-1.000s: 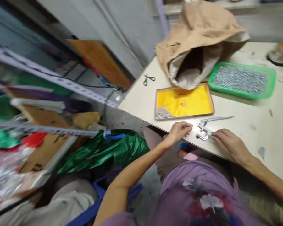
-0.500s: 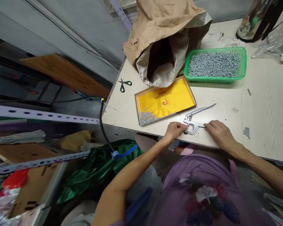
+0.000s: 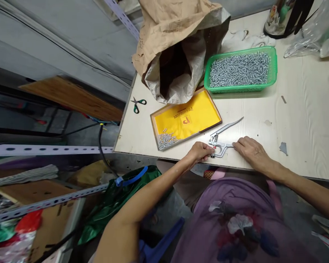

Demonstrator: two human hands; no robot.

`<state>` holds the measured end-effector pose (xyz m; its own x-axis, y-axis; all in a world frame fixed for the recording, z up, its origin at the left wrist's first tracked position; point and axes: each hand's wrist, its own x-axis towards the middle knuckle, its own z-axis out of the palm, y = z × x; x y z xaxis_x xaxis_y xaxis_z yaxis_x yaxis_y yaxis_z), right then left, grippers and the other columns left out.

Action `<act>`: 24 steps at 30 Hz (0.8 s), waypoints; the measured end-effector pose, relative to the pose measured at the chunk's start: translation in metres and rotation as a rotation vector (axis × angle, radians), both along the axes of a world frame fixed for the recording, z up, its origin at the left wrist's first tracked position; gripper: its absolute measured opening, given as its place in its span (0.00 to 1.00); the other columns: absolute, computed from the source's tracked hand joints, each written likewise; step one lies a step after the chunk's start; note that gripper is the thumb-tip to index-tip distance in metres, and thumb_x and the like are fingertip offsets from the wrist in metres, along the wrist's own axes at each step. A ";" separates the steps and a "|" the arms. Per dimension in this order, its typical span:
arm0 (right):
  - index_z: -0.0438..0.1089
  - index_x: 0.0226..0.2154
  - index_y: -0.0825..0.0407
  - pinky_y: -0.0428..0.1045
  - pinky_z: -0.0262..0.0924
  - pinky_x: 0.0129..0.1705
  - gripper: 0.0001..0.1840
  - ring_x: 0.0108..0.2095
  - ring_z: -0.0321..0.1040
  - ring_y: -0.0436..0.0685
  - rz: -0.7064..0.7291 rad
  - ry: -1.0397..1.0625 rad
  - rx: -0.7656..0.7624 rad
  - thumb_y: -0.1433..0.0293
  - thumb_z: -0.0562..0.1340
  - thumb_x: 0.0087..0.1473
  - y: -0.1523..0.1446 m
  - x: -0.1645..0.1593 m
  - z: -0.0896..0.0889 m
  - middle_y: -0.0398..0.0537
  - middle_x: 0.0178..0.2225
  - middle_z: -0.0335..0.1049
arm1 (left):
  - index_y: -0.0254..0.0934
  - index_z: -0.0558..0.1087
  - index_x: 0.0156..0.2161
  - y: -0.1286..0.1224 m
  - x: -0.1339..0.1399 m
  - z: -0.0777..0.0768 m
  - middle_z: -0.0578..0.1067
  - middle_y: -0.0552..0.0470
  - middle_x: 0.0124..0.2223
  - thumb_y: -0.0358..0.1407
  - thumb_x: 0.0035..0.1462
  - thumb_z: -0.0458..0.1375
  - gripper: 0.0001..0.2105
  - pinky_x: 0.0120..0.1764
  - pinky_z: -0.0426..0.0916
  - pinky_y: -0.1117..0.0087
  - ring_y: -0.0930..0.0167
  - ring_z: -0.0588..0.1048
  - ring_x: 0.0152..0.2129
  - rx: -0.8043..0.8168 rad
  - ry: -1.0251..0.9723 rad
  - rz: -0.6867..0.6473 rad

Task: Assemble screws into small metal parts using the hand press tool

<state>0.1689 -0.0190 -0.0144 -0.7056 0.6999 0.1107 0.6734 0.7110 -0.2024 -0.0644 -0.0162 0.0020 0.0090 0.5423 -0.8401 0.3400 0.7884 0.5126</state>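
The metal pliers (image 3: 225, 145) lie near the edge of the table (image 3: 304, 128), just right of the left hand (image 3: 199, 152); its fingers are pinched, holding what I cannot tell. The right hand (image 3: 249, 151), equally near, grasps the right end. The long axis runs left-right, head (image 3: 213, 142) pointing left.

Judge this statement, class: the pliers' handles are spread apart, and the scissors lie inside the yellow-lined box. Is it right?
Not quite: the scissors lie on the tabletop, outside the box, as the head view shows. The pliers' handles are spread apart.
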 end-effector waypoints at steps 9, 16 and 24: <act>0.51 0.64 0.55 0.67 0.50 0.57 0.47 0.64 0.44 0.76 0.072 -0.050 -0.100 0.46 0.61 0.51 0.051 0.011 -0.007 0.67 0.65 0.50 | 0.30 0.74 0.26 -0.003 0.002 0.006 0.64 0.61 0.13 0.32 0.53 0.65 0.08 0.15 0.54 0.81 0.83 0.59 0.09 -0.040 0.059 -0.036; 0.60 0.57 0.62 0.61 0.55 0.48 0.45 0.49 0.60 0.72 0.077 -0.209 -0.126 0.48 0.66 0.45 0.063 -0.004 0.008 0.65 0.50 0.67 | 0.30 0.74 0.26 -0.004 0.005 0.008 0.64 0.61 0.14 0.31 0.53 0.65 0.08 0.15 0.53 0.80 0.83 0.60 0.10 -0.039 0.078 -0.027; 0.66 0.49 0.59 0.56 0.55 0.40 0.30 0.44 0.60 0.67 0.097 -0.163 -0.123 0.55 0.65 0.50 0.057 -0.002 0.014 0.62 0.45 0.68 | 0.32 0.71 0.23 -0.012 0.002 0.009 0.66 0.58 0.18 0.36 0.58 0.60 0.13 0.21 0.60 0.76 0.78 0.64 0.14 0.081 0.227 -0.177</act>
